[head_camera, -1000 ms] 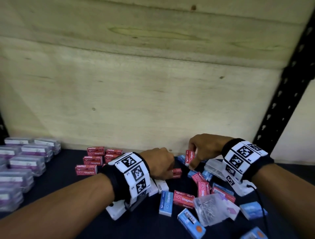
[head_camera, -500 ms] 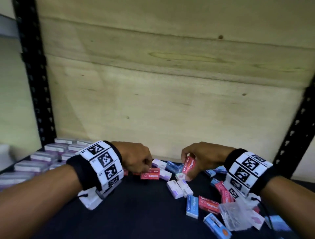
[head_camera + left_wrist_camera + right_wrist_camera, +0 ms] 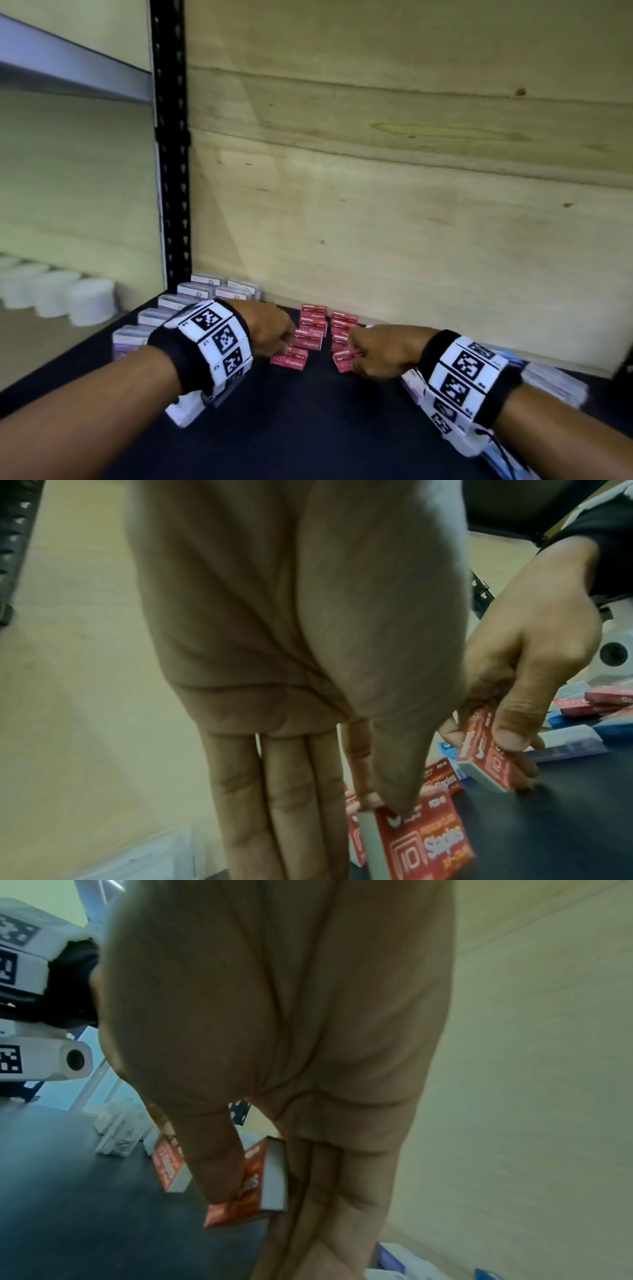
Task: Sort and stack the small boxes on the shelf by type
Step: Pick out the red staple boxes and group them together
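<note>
Two rows of red staples boxes [image 3: 312, 325] lie on the dark shelf [image 3: 308, 428] against the plywood back. My left hand [image 3: 274, 337] pinches a red staples box [image 3: 423, 840] between thumb and forefinger, low at the near end of the left row. Just to the right, my right hand [image 3: 368, 353] grips another red staples box [image 3: 251, 1180] with the thumb on its face. That box stands on edge on the shelf at the near end of the right row. The fingertips are hidden in the head view.
Stacked purple-and-white boxes [image 3: 191, 301] fill the shelf's left back corner beside a black upright post [image 3: 171, 154]. Pale boxes [image 3: 555, 380] and blue boxes [image 3: 613, 730] lie to the right. White cups [image 3: 68, 298] stand on the neighbouring shelf at the left.
Both hands have moved left from the mixed pile, each carrying a red box, down to the red rows. The head view has swung left.
</note>
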Available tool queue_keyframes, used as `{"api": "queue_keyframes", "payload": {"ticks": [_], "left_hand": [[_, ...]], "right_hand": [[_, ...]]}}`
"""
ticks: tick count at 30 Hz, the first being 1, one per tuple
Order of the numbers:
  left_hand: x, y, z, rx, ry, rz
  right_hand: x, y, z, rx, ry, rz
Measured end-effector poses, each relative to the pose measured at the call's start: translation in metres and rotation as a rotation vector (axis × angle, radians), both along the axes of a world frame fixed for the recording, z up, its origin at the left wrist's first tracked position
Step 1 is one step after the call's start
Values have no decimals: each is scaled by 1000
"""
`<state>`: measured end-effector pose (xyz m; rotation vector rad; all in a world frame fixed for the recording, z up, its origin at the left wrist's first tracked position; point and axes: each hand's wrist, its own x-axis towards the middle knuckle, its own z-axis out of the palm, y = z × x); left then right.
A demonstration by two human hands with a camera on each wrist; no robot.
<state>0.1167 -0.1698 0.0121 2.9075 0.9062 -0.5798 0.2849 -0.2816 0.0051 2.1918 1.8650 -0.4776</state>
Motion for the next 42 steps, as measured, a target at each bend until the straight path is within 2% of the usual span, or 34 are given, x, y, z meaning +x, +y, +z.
{"api": "queue_keyframes", "payload": {"ticks": [4, 11, 17, 27, 30, 42], "left_hand": [[0, 0, -5, -42, -27, 14], [3, 1, -11, -98, -66, 73], [3, 4, -13, -133, -62, 88], [8, 11, -19, -163, -124, 120], [11, 8, -18, -124, -127, 96], [20, 6, -22, -66, -107, 92]], "right_hand": [[-4, -1, -2, -11, -66, -34], [-2, 3, -10, 71, -72, -32], [1, 6, -13, 133, 92, -51], [0, 13, -13, 110, -38, -25], [1, 15, -14, 97, -53, -31], [10, 14, -16, 115, 104, -132]]}}
